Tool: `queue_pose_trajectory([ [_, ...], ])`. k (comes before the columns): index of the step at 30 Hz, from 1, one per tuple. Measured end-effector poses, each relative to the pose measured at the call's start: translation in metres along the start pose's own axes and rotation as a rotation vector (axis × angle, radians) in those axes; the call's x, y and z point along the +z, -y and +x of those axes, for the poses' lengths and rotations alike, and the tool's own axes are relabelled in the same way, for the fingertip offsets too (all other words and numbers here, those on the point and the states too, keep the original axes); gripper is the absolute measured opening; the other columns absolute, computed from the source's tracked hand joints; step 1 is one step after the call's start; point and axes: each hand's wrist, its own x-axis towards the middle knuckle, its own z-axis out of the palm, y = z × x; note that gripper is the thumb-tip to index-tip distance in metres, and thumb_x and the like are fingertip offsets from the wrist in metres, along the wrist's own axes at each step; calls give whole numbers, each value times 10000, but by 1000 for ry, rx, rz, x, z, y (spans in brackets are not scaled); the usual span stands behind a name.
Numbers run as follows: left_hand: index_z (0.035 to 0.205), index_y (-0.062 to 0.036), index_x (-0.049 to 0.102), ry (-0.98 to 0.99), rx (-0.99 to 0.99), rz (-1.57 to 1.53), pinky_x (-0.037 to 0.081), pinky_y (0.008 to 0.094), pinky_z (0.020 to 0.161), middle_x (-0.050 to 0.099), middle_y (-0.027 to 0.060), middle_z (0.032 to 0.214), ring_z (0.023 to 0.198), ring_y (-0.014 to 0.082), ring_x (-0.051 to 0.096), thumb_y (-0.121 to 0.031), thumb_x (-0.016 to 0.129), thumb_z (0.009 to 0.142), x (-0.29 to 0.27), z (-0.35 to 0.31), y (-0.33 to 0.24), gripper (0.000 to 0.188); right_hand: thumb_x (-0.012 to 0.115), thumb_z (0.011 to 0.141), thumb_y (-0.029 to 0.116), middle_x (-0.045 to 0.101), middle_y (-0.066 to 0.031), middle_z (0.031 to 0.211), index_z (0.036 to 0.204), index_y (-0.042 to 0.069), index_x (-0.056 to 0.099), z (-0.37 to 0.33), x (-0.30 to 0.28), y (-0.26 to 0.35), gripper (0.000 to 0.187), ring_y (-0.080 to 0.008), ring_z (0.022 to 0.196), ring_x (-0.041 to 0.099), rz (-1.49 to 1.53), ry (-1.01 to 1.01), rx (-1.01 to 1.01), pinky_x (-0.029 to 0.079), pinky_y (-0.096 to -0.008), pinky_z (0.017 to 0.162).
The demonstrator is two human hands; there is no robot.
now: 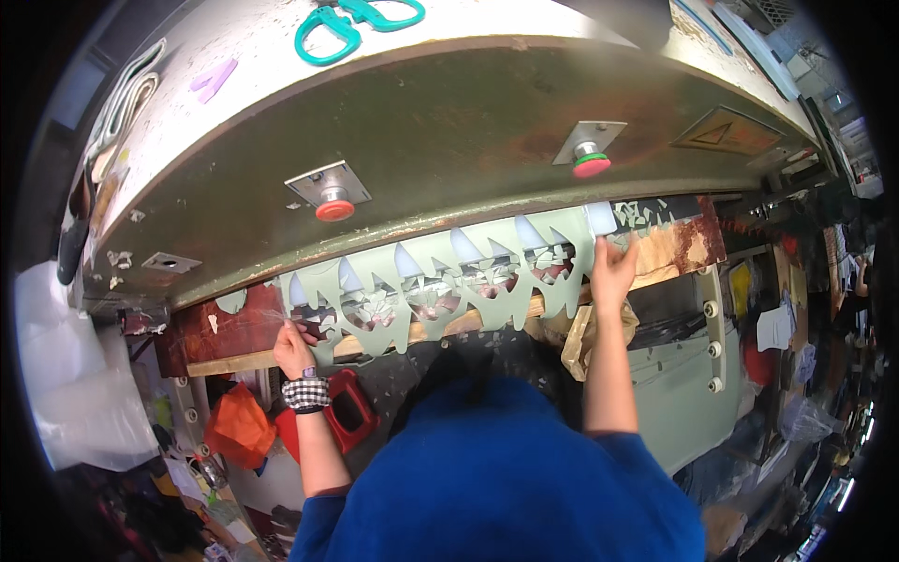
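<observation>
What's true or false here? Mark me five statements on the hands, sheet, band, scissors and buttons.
1. The left hand is at the left end of the sheet. True.
2. The right hand is beside the left. False: the right hand is at the sheet's right end.
3. The checked band is on the left arm. True.
4. The scissors have orange handles. False: the scissors' handles are teal.
5. Two buttons sit on the front panel. True.

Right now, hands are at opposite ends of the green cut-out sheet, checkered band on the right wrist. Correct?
Wrong wrist: head view shows the checkered band on the left one. Left hand and right hand are at opposite ends of the green sheet.
</observation>
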Motion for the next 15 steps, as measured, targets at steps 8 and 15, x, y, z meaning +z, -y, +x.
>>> queue_pose_trajectory([
  [8, 686, 2, 598, 1, 85, 0, 423, 282, 497, 576, 58, 522, 468, 115, 528, -337, 481, 1004, 8, 9, 29, 479, 636, 880, 294, 663, -258, 854, 1003, 9, 670, -5, -23, -52, 312, -387, 823, 658, -490, 116, -221, 497, -437, 738],
  [15, 720, -17, 588, -4, 66, -89, 395, 255, 471, 537, 36, 507, 451, 91, 482, -324, 464, 1016, -24, -42, 67, 443, 753, 779, 188, 629, -186, 1025, 1097, 6, 619, -46, -44, -40, 390, -324, 946, 584, -246, -9, -282, 477, -444, 805],
])
